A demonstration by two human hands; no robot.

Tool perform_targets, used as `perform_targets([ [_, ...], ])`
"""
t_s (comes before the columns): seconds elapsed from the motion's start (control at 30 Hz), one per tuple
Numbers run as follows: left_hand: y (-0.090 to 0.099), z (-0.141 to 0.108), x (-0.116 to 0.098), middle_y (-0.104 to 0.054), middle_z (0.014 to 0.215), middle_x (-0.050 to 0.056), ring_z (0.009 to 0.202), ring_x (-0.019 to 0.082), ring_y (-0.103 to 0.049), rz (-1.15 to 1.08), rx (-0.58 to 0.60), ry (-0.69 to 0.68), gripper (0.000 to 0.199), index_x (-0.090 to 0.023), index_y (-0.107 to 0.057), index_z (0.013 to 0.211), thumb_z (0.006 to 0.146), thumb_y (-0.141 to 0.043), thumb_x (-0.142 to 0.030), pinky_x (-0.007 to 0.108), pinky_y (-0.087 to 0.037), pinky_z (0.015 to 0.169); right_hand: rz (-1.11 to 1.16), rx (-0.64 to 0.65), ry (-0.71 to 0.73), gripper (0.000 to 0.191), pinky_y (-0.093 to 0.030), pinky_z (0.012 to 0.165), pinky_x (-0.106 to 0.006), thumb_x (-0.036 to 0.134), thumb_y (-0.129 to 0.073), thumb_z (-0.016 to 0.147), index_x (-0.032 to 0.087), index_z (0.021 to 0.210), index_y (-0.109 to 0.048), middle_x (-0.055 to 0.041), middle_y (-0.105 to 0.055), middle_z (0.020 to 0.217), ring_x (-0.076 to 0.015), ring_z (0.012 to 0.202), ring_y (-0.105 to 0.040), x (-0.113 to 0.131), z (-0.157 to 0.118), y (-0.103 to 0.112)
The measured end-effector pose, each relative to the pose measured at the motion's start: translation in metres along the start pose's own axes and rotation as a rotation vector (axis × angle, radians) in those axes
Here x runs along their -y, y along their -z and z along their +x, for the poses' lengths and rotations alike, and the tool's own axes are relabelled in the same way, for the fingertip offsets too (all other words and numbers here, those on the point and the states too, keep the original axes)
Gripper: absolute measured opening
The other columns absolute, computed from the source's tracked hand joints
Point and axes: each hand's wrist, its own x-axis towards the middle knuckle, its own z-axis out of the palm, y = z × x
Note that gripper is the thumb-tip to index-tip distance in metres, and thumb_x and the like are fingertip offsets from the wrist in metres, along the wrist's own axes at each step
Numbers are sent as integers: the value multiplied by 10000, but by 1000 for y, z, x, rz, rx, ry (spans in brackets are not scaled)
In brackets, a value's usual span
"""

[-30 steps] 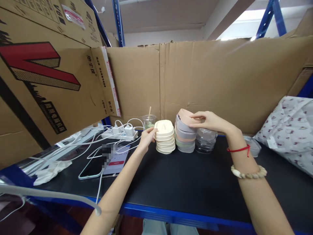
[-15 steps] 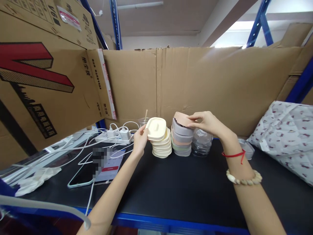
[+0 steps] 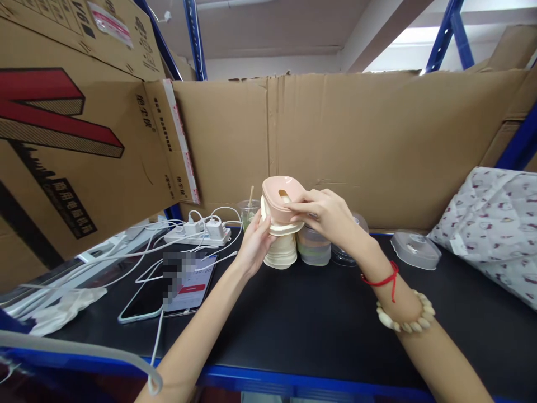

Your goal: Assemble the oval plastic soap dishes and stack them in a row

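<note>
Pinching pink bowl [image 3: 277, 211] in closed right fingers [image 3: 308, 206], three o'clock. Clasping cream lid [image 3: 289, 229] beneath in closed left fingers [image 3: 263, 227], eight o'clock

On the bench [image 3: 314, 330] at left, two phones [image 3: 188, 300] and a crumpled tissue [image 3: 69, 312] lie nearer than a white power strip [image 3: 178, 237], while a patterned bag [image 3: 495, 235] sits at right.

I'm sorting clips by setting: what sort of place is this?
Probably a workbench in a storeroom or workshop: blue metal posts rise behind, a cardboard sheet screens the back, and a power strip sits on the black tabletop.
</note>
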Motion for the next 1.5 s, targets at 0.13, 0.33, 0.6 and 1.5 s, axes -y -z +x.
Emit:
perform_targets([
  [0.13, 0, 0, 1, -597, 1096, 117, 931, 195, -605, -60, 37, -19, 322, -98, -567, 1172, 999, -309, -16, 255, -532, 809, 57, 16, 35, 171, -386, 671, -275, 135, -705, 801, 197, 959, -679, -9, -658, 924, -165, 783, -575, -1, -2, -3],
  [0.33, -1, 1, 0, -577, 1134, 126, 970, 202, -591, -134, -4, 6, 350, -89, -504, 1244, 1017, -243, -37, 288, -524, 843, 132, 23, 59, 194, -365, 691, -292, 103, -683, 810, 184, 985, -673, -12, -649, 921, -175, 793, -558, 1, -2, -3],
  [0.6, 3, 0, -1, -591, 1081, 139, 970, 249, -586, -123, 112, 7, 178, -98, -523, 1083, 938, -483, -193, 309, -535, 785, 174, 32, 89, 289, -359, 689, -306, 64, -731, 752, 216, 993, -688, -12, -639, 890, -174, 770, -542, 9, -1, -6],
  [1.5, 5, -5, -1, -639, 831, 66, 873, 274, -594, 132, -13, -160, 417, -100, -644, 882, 529, -794, -265, 221, -514, 606, 502, 57, -953, 457, -500, 809, -429, 487, -511, 863, 175, 1186, -595, -111, -650, 1029, -262, 889, -636, -17, -3, 18],
])
